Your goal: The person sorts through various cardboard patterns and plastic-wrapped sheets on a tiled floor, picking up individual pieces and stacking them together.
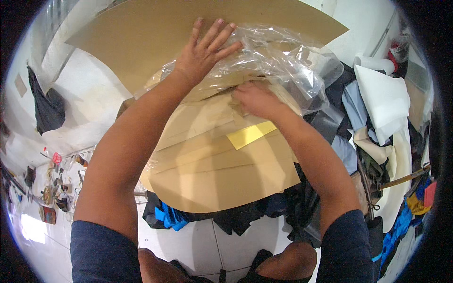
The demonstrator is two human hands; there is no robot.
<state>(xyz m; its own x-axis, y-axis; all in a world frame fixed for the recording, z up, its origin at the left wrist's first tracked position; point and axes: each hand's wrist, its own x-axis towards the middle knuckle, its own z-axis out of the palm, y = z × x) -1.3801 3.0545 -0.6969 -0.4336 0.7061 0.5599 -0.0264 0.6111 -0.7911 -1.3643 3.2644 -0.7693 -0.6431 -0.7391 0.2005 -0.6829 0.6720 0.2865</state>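
Observation:
My left hand (pixel 203 53) is open, its fingers spread over a large brown cardboard sheet (pixel 155 28) and the edge of a crumpled clear plastic sheet (pixel 292 61). Below it lies a stack of tan cardboard pieces (pixel 203 184), overlapping one another. My right hand (pixel 257 99) is at the far part of this stack, beside the plastic. Its fingers are curled in and slightly blurred; what they hold is hidden. Close to the right wrist, a yellow strip (pixel 251 135) lies across the stack.
Dark fabric (pixel 245 214) and a blue cloth piece (pixel 171 218) show under the stack's near edge. White sheets (pixel 382 99) and grey-blue fabric (pixel 355 106) are heaped on the right. A black bag (pixel 47 104) hangs on the left wall. Small items (pixel 56 193) lie at the left.

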